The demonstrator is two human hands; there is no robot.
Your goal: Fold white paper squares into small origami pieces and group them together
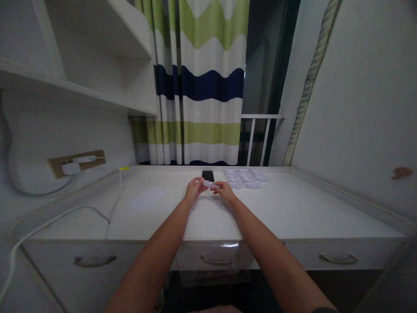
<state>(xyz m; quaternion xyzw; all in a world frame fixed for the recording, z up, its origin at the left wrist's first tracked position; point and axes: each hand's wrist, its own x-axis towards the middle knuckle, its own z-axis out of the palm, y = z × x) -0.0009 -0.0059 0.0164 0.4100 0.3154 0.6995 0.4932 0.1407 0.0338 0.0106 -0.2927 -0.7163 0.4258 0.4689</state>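
Observation:
Between my two hands, just above the white desk (pixel 260 217), is a small folded piece of white paper (pixel 208 184). My left hand (pixel 194 189) pinches its left end, and my right hand (pixel 223 191) grips the right end with thumb and fingers. Right behind the hands lies a black phone (pixel 207 175), partly covered by them. Several small folded white paper pieces (pixel 246 178) are laid out close together in rows to the right of the phone. Over on the left, flat white sheets of paper (pixel 148 199) rest on the desk.
A white cable (pixel 74 209) runs across the desk's left side. The wall socket (pixel 78 164) holds plugs. Shelves (pixel 137 82) overhang at upper left; a striped curtain (pixel 211 87) hangs behind. Drawers with handles (pixel 339 259) line the front, and a clear plastic piece (pixel 211 263) hangs there.

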